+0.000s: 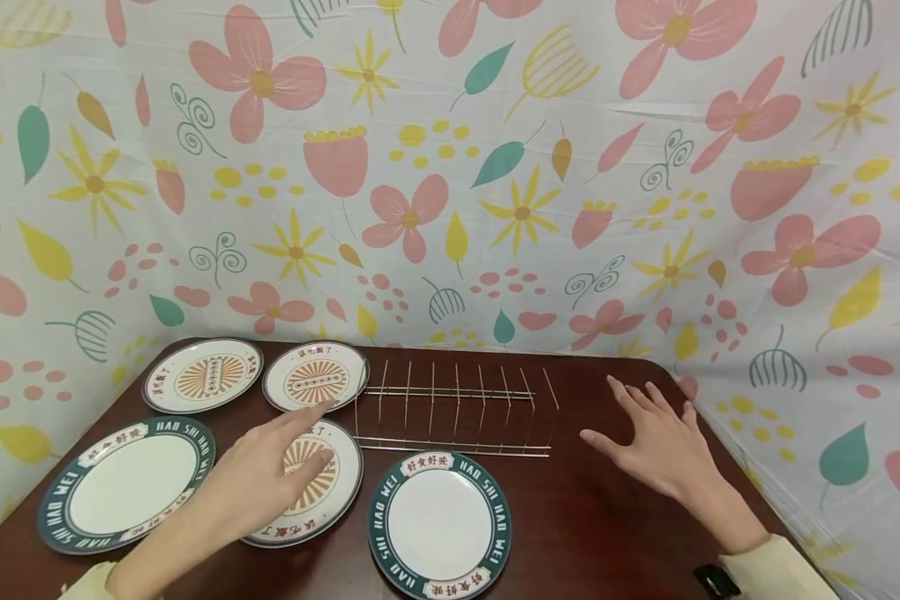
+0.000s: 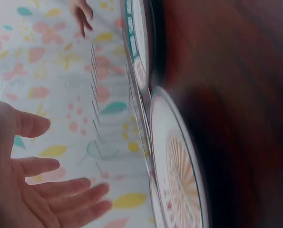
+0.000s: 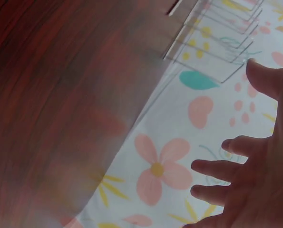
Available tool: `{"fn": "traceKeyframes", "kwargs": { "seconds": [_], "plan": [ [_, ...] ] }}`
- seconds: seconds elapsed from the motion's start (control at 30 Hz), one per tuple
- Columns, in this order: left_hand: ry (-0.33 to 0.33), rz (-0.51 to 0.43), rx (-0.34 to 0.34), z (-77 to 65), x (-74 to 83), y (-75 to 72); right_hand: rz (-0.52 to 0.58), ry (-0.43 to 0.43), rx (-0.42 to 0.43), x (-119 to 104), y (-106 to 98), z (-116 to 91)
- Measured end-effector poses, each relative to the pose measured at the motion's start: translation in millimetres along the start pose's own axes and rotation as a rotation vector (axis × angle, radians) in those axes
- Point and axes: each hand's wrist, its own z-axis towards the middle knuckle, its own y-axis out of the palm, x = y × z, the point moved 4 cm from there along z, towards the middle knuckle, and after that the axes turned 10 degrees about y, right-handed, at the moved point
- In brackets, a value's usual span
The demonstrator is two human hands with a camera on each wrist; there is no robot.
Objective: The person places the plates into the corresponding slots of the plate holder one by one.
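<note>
My left hand (image 1: 258, 467), its fingers extended and holding nothing, is over a white plate (image 1: 339, 471) with an orange sunburst, hiding part of it. In the left wrist view that plate (image 2: 179, 156) lies apart from the fingers. A silver wire rack (image 1: 456, 392) with a row of upright prongs stands at the back middle, bearing no plate. To its right is my right hand (image 1: 656, 442), fingers spread and holding nothing; the right wrist view shows the rack (image 3: 231, 61) beyond the thumb. In front of the rack lies a teal-rimmed white plate (image 1: 438, 525).
Two more sunburst plates (image 1: 206, 375) lie at the back left of the dark red-brown table (image 1: 585, 533). Another teal-rimmed plate (image 1: 138, 487) is at the left, partly behind my left forearm. A flower-patterned cloth (image 1: 450, 250) hangs behind the table and along its sides.
</note>
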Motion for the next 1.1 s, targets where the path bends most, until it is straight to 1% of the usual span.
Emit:
{"fn": "traceKeyframes", "kwargs": {
  "seconds": [0.07,0.17,0.2,0.27,0.33,0.43,0.6,0.7,0.83,1.0,1.07,1.1],
  "plan": [
    [-0.006,-0.146,-0.009,-1.5,6.6,5.1,0.052,-0.012,-0.024,-5.1,-0.9,0.1],
    [-0.019,-0.346,-0.068,-4.3,14.3,17.2,0.152,-0.030,-0.081,-12.6,-0.8,-0.3],
    [-0.033,-0.401,-0.097,-5.4,16.0,22.0,0.187,-0.039,-0.096,-15.0,-0.8,-0.6],
    [-0.044,-0.463,-0.148,-7.8,19.0,31.5,0.259,-0.073,-0.118,-19.4,-0.2,-1.1],
    [-0.056,-0.472,-0.187,-10.4,20.8,40.0,0.324,-0.116,-0.120,-24.6,-0.6,-1.2],
    [-0.066,-0.495,-0.223,-14.0,23.2,50.0,0.390,-0.166,-0.131,-32.1,-0.6,-0.3],
    [-0.043,-0.539,-0.275,-17.3,27.5,63.0,0.407,-0.188,-0.157,-40.6,1.7,-0.1],
    [-0.027,-0.520,-0.293,-16.9,29.2,68.0,0.420,-0.202,-0.152,-44.2,3.4,0.1],
    [-0.037,-0.504,-0.295,-16.5,30.4,71.5,0.452,-0.222,-0.158,-48.2,5.9,1.6],
    [-0.079,-0.635,-0.309,-15.2,33.2,77.9,0.459,-0.237,-0.162,-49.8,8.1,4.0],
    [-0.104,-0.698,-0.319,-14.2,34.2,81.3,0.467,-0.232,-0.171,-49.2,9.2,5.2],
    [-0.120,-0.714,-0.324,-13.6,34.2,82.8,0.472,-0.230,-0.176,-48.8,9.6,5.8]
  ]
}}
